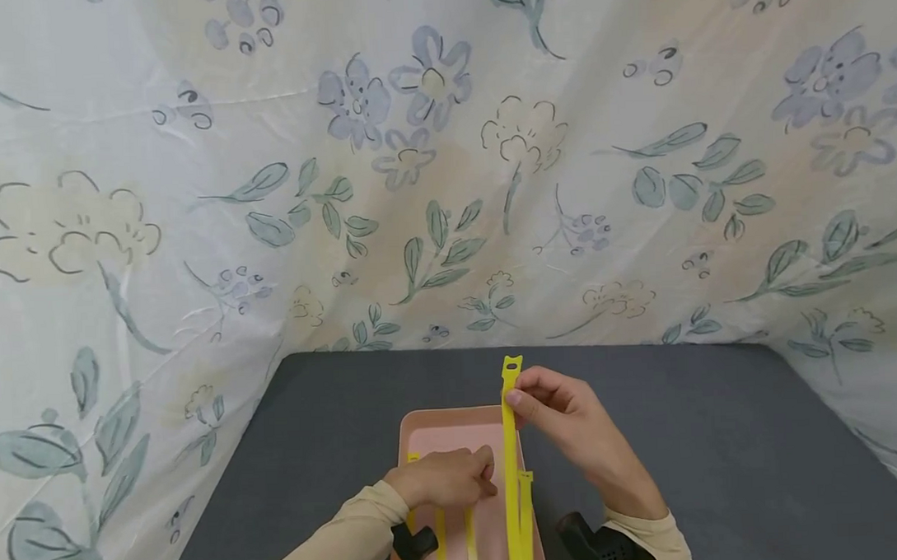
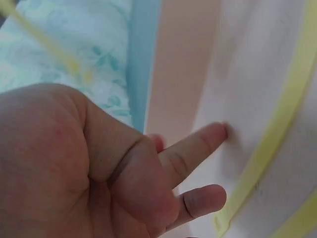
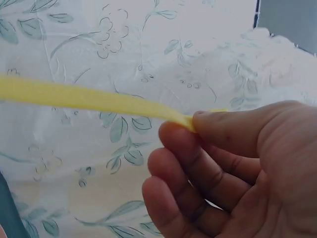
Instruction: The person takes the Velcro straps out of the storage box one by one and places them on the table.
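currently, in the head view, the right hand (image 1: 572, 420) pinches one yellow strap (image 1: 510, 451) at the right side of the pink tray (image 1: 453, 412); the left hand (image 1: 442, 478) is over the tray. in the left wrist view, its fingers (image 2: 198, 148) extend beside other straps (image 2: 270, 144), grasping nothing visible. in the right wrist view, thumb and fingers secure the strap. the step in hand appears to be positioning this strap; the next move probably calls for a steady pinch.
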Action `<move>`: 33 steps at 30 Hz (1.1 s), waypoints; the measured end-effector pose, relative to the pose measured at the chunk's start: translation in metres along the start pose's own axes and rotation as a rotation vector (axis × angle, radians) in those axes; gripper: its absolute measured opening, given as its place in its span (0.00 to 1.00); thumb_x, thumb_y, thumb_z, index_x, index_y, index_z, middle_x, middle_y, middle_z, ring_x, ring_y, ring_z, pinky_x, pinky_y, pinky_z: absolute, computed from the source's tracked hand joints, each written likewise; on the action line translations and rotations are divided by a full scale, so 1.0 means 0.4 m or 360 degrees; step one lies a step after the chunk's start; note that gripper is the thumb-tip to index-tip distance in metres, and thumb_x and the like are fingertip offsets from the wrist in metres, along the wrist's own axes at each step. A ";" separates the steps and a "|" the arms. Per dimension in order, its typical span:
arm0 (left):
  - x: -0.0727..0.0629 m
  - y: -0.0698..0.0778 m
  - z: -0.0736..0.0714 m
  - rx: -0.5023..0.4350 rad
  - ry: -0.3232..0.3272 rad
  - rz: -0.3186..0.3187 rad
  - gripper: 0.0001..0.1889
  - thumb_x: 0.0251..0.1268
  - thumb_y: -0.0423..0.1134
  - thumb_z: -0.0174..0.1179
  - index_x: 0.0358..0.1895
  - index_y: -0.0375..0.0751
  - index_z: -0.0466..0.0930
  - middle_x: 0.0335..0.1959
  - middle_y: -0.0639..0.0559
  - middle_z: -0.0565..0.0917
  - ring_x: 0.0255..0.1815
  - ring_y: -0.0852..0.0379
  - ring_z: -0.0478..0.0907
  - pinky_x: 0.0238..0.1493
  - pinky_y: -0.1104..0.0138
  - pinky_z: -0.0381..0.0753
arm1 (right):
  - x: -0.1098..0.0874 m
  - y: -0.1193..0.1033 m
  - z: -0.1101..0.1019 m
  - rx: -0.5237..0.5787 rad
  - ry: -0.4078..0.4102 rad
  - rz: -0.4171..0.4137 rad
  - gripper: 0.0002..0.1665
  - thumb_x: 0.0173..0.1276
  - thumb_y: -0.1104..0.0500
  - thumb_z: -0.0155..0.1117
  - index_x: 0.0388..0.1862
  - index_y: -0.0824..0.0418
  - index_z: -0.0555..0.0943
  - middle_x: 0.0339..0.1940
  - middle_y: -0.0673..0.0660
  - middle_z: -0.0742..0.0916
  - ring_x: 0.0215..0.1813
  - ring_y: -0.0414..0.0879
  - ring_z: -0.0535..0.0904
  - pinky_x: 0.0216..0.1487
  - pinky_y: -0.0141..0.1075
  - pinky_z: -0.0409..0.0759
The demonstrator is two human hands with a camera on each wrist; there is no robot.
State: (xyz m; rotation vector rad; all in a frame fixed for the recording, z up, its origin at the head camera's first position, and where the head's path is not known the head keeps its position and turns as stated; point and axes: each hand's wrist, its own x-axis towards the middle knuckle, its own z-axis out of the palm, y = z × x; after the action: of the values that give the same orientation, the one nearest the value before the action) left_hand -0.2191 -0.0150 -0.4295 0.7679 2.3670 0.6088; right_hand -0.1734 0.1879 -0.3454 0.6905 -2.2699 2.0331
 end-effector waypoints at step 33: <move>0.013 -0.051 0.022 0.0014 0.0229 0.0041 0.18 0.64 0.31 0.56 0.58 0.43 0.77 0.38 0.57 0.79 0.34 0.61 0.72 0.39 0.68 0.71 | 0.072 0.194 0.039 -0.0445 -0.0168 0.0284 0.10 0.76 0.55 0.62 0.44 0.61 0.84 0.35 0.58 0.85 0.36 0.42 0.79 0.39 0.34 0.78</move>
State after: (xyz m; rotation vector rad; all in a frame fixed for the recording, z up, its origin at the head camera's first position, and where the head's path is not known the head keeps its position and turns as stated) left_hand -0.2247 -0.0244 -0.4496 0.7832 2.4952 0.6856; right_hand -0.2209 0.1684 -0.4123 0.6068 -2.6931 1.7243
